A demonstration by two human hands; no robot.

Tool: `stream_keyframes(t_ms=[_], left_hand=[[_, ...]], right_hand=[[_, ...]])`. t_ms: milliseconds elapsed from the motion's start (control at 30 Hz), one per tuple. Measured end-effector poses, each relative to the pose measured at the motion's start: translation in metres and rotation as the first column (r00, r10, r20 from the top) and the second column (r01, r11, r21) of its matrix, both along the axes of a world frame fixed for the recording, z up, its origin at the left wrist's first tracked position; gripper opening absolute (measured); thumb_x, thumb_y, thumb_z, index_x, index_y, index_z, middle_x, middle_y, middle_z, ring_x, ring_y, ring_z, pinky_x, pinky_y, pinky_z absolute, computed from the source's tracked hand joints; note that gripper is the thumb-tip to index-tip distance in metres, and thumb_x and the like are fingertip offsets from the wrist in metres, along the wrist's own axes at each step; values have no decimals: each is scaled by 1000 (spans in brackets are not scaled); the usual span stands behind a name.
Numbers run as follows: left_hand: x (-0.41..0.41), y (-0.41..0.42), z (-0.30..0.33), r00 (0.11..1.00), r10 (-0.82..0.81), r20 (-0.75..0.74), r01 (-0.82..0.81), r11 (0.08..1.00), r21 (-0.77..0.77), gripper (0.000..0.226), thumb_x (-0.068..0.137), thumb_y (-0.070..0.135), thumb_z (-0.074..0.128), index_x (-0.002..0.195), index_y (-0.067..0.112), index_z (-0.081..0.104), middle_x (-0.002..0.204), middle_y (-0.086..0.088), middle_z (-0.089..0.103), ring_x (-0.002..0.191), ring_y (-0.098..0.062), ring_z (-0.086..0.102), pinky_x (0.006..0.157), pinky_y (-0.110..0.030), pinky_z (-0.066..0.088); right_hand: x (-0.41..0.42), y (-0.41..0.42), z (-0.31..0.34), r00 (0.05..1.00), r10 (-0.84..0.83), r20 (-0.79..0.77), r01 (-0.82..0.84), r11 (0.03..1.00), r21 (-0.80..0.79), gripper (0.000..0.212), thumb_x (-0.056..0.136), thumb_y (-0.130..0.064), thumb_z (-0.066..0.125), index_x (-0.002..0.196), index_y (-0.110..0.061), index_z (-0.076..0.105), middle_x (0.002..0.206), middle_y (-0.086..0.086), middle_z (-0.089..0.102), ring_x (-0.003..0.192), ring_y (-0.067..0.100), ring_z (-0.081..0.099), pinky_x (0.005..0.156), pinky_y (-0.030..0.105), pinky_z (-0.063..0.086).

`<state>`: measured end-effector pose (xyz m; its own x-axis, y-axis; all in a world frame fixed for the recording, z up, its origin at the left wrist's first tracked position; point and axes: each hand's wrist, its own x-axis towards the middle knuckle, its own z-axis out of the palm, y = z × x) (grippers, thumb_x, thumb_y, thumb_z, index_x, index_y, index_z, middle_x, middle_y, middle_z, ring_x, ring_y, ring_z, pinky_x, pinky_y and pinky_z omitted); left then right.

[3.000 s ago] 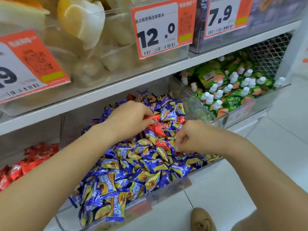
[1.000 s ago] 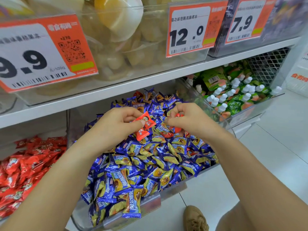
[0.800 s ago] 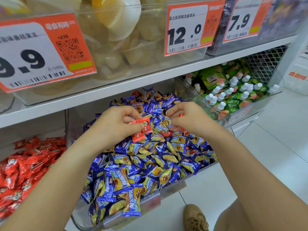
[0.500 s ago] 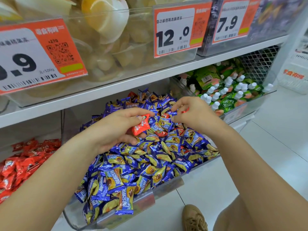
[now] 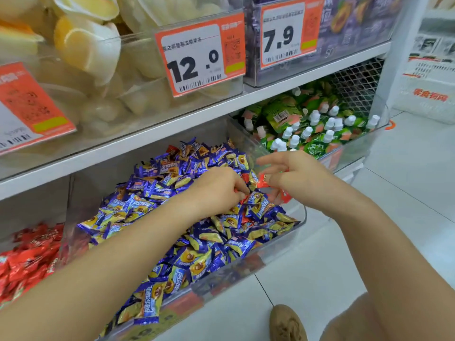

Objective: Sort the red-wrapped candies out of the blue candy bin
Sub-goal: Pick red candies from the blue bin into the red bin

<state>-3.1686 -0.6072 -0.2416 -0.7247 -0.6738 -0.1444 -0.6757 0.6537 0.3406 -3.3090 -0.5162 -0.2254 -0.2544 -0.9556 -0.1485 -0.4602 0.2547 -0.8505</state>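
Closest to you, the blue candy bin [image 5: 299,221] is clear plastic, and its front wall is low. The blue candies [image 5: 197,244] are heaped right up to that wall. If you dig hard, some could slide over the edge and drop on the floor by your shoe [image 5: 286,323]. So go slow.

Your left hand [image 5: 216,190] is down in the pile, with curled fingers pinching at something red. Only a tiny bit of red shows there, so I cannot tell how well you have it. It could slip back under the blue ones and get lost.

Your right hand [image 5: 295,175] is just beside it, over the right end of the bin. It holds red-wrapped candies [image 5: 264,183] in curled fingers, while two fingers stick out straight. That hand looks full. Grab one more and a candy may fall out, back into the blue pile.

The red candies are small, shiny and crinkly, with twisted ends. Shiny wrappers are slippery.

More red ones sit in the pile: one by your left fingers [image 5: 245,219] and one far at the back [image 5: 172,150].

The red candy bin [image 5: 32,252] is far off to your left, so you may spill some on the way there.
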Motion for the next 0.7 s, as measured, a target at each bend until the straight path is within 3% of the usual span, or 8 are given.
stream_keyframes(t_ms=[67, 133, 200, 267, 367, 500, 600, 700], left_hand=[[-11, 0, -10, 996, -42, 75, 51, 991, -124, 17, 89, 32, 64, 103, 26, 73, 89, 7, 66, 99, -18, 59, 71, -28, 42], [-18, 1, -17, 975, -65, 213, 108, 974, -199, 16, 86, 36, 67, 94, 23, 66, 82, 4, 60, 98, -23, 59, 64, -31, 38], [-20, 0, -24, 950, -77, 303, 159, 953, -258, 20, 85, 39, 67, 89, 22, 56, 96, -1, 63, 99, -25, 59, 63, -32, 38], [-18, -1, -26, 945, -90, 316, 195, 928, -318, 20, 87, 39, 64, 96, 22, 60, 100, -2, 64, 98, -25, 60, 61, -32, 37], [-5, -3, -18, 958, -62, 281, 153, 937, -313, 17, 91, 33, 57, 103, 25, 65, 99, 0, 65, 95, -23, 61, 59, -28, 37], [24, -10, -3, 970, -16, 242, 87, 954, -287, 20, 96, 25, 46, 100, 24, 65, 85, 6, 63, 77, -16, 57, 53, -26, 35], [39, -14, 0, 988, -7, 154, 31, 988, -154, 23, 98, 21, 42, 101, 23, 64, 73, 10, 57, 61, -10, 52, 54, -27, 39], [50, -20, 0, 996, 78, -32, -79, 996, -37, 25, 97, 18, 38, 97, 28, 61, 79, 2, 65, 61, -19, 57, 59, -34, 46]], right_hand=[[-1, 4, 1, 999, 41, -20, -41, 999, -4, 41, 90, 1, 48, 128, -13, 53, 88, -4, 58, 45, 12, 60, 47, 20, 48], [0, 7, 2, 991, 81, -102, -82, 997, -3, 32, 89, -9, 57, 119, -19, 59, 81, -9, 53, 49, 15, 60, 52, 26, 51], [3, 8, 2, 974, 107, -202, -107, 994, 9, 26, 83, -22, 69, 108, -26, 65, 73, -8, 52, 50, 11, 56, 56, 29, 49], [7, 9, 1, 942, 135, -307, -134, 991, 23, 23, 79, -27, 74, 100, -29, 66, 70, -6, 53, 52, 7, 49, 53, 25, 40], [12, 12, 1, 916, 168, -364, -160, 986, 50, 12, 80, -28, 73, 88, -28, 64, 63, -8, 48, 52, 5, 44, 45, 18, 30], [18, 12, -2, 856, 162, -490, -143, 987, 76, 10, 86, -35, 65, 92, -27, 66, 85, -7, 56, 83, 15, 54, 64, 26, 38], [27, 5, -8, 801, 148, -581, -124, 989, 82, 17, 91, -29, 57, 100, -22, 70, 77, -4, 61, 77, 18, 55, 67, 28, 43], [33, -5, -15, 745, 111, -657, -97, 994, 58, 21, 90, -19, 53, 100, -15, 70, 90, 7, 69, 82, 26, 63, 72, 35, 53]])
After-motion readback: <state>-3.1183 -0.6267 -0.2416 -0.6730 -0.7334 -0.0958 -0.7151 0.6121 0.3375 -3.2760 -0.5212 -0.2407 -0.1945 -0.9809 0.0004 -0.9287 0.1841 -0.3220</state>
